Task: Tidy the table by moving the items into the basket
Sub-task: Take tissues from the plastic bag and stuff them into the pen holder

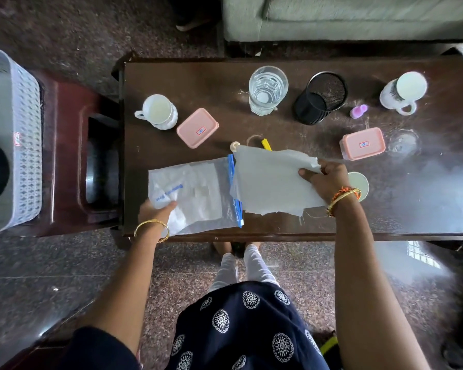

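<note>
The zip bag (pixel 195 193) lies flat at the table's (pixel 425 209) near edge, long axis left to right, its blue zipper end pointing right. The left hand (pixel 155 209) pinches its near-left corner. The right hand (pixel 324 180) pinches a grey sheet (pixel 267 180) just beside the zipper. Farther back stand two pink boxes (pixel 197 127), mugs, a glass (pixel 267 89). The basket (pixel 14 140) sits well left, off the table.
</note>
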